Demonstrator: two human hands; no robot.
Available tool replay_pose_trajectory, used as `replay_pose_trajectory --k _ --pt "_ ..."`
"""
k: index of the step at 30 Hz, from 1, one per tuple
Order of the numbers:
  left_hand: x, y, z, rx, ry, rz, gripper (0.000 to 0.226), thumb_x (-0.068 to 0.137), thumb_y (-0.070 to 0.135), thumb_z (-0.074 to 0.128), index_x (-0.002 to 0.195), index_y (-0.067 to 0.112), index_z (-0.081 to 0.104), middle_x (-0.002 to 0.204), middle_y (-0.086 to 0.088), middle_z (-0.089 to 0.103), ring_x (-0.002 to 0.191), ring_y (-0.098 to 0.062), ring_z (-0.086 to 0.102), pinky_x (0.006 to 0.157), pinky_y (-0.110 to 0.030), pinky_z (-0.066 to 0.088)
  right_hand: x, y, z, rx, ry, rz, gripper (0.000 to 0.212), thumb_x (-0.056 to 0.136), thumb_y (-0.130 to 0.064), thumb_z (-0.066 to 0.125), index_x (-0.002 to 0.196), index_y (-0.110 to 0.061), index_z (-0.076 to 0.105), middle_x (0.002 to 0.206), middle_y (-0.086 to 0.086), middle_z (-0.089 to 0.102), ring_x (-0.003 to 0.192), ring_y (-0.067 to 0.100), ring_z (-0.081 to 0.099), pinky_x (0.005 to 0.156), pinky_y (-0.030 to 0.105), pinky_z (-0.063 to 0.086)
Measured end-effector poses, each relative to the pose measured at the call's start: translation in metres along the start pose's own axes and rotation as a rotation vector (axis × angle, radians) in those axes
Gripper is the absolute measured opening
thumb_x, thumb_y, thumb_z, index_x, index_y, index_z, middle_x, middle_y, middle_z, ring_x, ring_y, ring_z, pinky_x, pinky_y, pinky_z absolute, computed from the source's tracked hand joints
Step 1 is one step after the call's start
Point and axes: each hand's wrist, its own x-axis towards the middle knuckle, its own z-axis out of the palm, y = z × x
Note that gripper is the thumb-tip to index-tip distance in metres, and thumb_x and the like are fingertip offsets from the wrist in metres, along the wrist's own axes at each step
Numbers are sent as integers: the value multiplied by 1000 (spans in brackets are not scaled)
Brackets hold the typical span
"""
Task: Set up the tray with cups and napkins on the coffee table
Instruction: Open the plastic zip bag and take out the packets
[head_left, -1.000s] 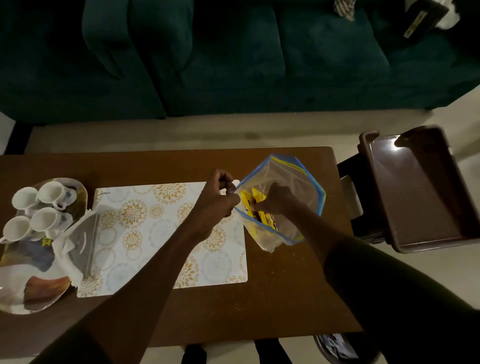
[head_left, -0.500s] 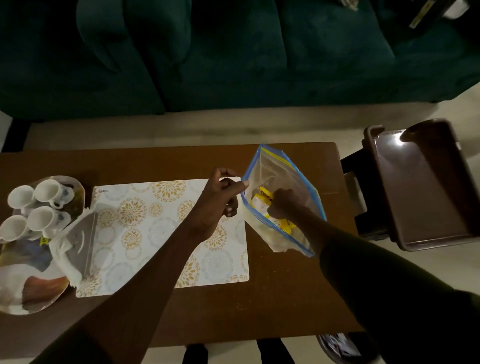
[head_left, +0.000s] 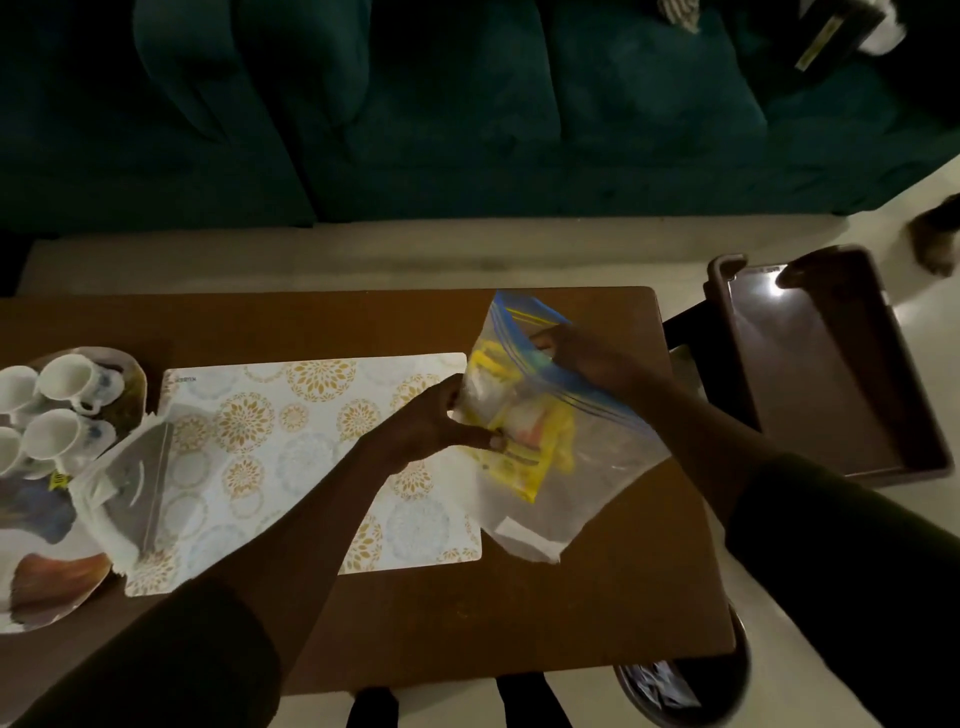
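Before a green sofa (head_left: 467, 130), brown coffee table (head_left: 467, 623), patterned placemat (head_left: 291, 441)

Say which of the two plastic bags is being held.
The blue-zipped bag with yellow packets inside: the left hand grips its side, the right hand pinches its blue rim. The other clear bag lies untouched beside the cups.

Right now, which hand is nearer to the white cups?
Left. The left hand grips the plastic bag, across the placemat from the cups; the right hand holds the bag's top, farther right.
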Motion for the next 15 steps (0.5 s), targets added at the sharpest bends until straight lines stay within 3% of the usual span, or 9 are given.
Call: replay_pose_trajectory --k 1,3,5,7,9,11,13,15 --pt "-2 0 -1 9 13 19 66 67 21 88 121 38 55 117 21 65 109 8 58 81 -11 50 1 0 0 27 4 -14 35 95 -5 50 129 -2 58 136 14 56 127 27 50 95 26 35" --pt "-4 -5 -2 15 61 37 59 70 14 86 121 30 60 117 11 69 107 -1 63 86 -19 53 1 0 3 73 -6 -47 30 90 -17 64 117 -4 66 115 11 66 106 19 61 78 26 43" --pt "-8 -10 -4 17 96 22 53 72 10 83 121 17 64 116 -1 71 107 -13 66 92 -32 54 -3 -2 4 150 -8 -87 29 79 -28 77 99 -7 72 85 4 63 76 10 56 59 23 39" --pt "-14 -17 -9 15 99 -1 50 73 6 82 120 11 66 115 -7 72 106 -18 68 94 -37 54 -1 -1 4 189 2 -117 22 76 -30 79 77 -10 69 66 2 52 59 8 46 51 22 33" --pt "-21 -23 -15 2 125 -8 48 72 5 82 118 11 67 115 -8 72 106 -18 68 92 -35 55 1 -2 -2 186 22 -129 23 77 -34 77 69 -19 63 61 -2 50 57 6 46 50 21 33" --pt "-30 -30 -24 -22 182 -3 46 71 4 82 115 9 69 113 -9 73 105 -19 69 94 -39 55 4 -4 -9 174 74 -117 17 78 -44 74 78 -29 67 71 -8 62 65 3 56 56 18 41" --pt "-41 -37 -37 -40 214 -28 45 72 8 82 115 9 70 112 -8 74 106 -20 69 97 -44 53 9 -7 -14 202 143 -134 12 81 -44 71 81 -32 69 76 -7 68 70 6 62 65 24 48" --pt "-54 -46 -51 -76 178 -69 49 71 15 83 118 12 68 115 -7 73 109 -22 68 98 -47 52 13 -12 -12 248 238 -153 14 86 -38 67 75 -29 66 73 -4 68 69 9 61 68 29 45"
